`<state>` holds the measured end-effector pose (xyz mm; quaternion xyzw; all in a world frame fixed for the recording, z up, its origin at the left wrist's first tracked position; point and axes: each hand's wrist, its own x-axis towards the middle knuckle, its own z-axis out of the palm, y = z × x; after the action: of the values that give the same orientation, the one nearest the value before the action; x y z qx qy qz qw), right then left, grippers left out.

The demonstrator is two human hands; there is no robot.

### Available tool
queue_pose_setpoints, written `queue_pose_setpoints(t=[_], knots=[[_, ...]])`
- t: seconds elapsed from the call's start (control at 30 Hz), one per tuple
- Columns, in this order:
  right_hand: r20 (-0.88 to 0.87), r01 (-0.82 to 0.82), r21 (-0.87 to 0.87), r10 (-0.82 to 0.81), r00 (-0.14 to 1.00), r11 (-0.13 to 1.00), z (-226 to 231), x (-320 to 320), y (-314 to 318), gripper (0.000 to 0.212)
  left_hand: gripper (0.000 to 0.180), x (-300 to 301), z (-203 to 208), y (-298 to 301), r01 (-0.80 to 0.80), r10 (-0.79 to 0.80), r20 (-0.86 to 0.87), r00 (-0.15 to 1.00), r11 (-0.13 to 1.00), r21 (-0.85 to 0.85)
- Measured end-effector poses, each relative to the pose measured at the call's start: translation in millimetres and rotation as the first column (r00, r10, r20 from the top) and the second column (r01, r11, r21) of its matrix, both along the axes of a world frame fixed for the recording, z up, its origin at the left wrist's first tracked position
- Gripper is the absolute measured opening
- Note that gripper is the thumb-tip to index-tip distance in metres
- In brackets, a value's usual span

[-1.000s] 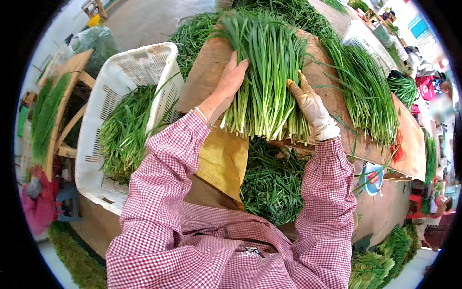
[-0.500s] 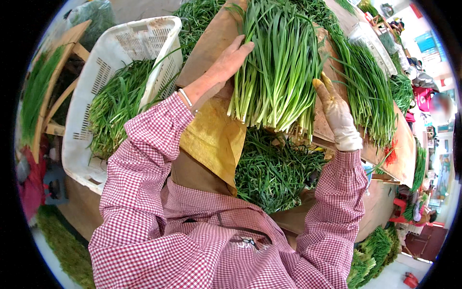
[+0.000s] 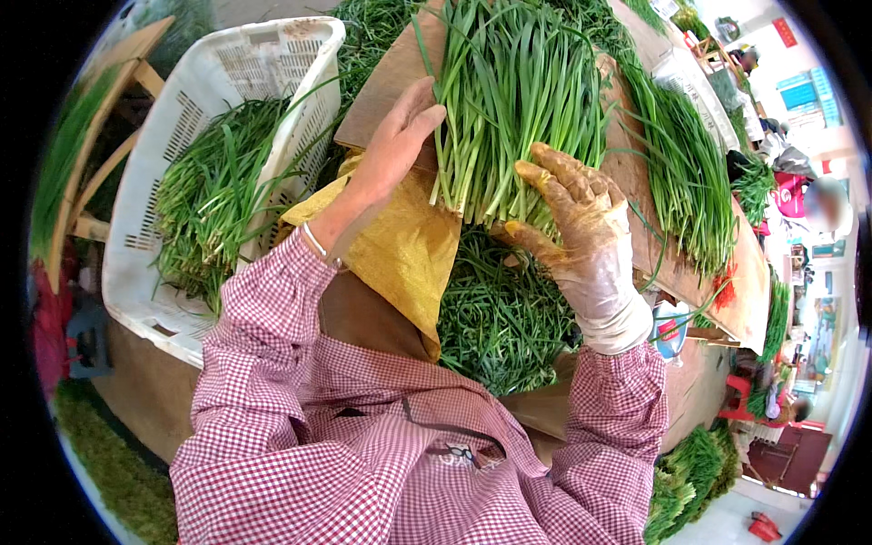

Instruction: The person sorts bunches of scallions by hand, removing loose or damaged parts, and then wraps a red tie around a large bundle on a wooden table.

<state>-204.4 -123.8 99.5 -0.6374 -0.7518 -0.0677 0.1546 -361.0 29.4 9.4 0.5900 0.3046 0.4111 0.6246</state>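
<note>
Two shifts: right grip (image 3: 581, 218) has swung from beside the bunch (image 3: 513, 100) to over its stem ends, left grip (image 3: 392, 141) has eased outward, so its sides look unbraced | fingers: right spread, left flat, contact unclear | bunch: on desk (image 3: 386, 86), fanned, leaves green, stems pale

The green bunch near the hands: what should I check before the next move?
1. Green bunch lies on the board: ok.
2. Its lower half apart from the green pile at right: ok, board shows between.
3. Left hand touching the bunch: cannot tell, too close.
4. All stem ends visible: not ok, the right hand covers some.
5. Both hands gloved: not ok, left is bare.
</note>
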Motion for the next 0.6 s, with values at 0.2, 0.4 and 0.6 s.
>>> queue_pose_setpoints(t=[0.2,0.4,0.6], knots=[[-0.012,-0.027,0.064,0.028,1.0,0.998,-11,5,-4,0.048,0.057,-6,-7,-8,0.034,-0.04,0.131,0.991,0.998,0.05],[-0.11,0.033,0.037,-0.029,0.994,0.999,-7,-7,-2,0.054,0.047,-5,-11,-15,-0.028,-0.003,0.127,0.992,0.97,0.242],[-0.095,0.069,0.084,-0.061,0.994,0.994,-1,1,-6,0.044,0.036,4,15,-35,0.011,0.066,-0.076,0.995,0.682,0.731]])
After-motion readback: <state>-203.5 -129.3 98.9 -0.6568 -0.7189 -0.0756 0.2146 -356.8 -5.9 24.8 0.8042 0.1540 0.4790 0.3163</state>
